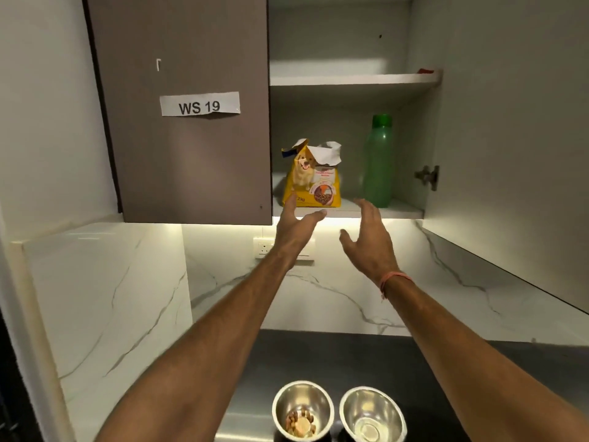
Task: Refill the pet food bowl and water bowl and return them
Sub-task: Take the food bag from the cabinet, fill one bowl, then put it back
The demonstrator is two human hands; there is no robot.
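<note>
Food bag (313, 183) on shelf, left fingers (291, 199) touching, right fingers (366, 207) beside

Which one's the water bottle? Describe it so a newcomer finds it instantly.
Start at the open wall cabinet right of the closed door labelled WS 19. On its lower shelf, the water bottle stands upright at the right, apart from the yellow pet food bag on the left. It is the only tall, translucent green item there, with a green cap.
</note>
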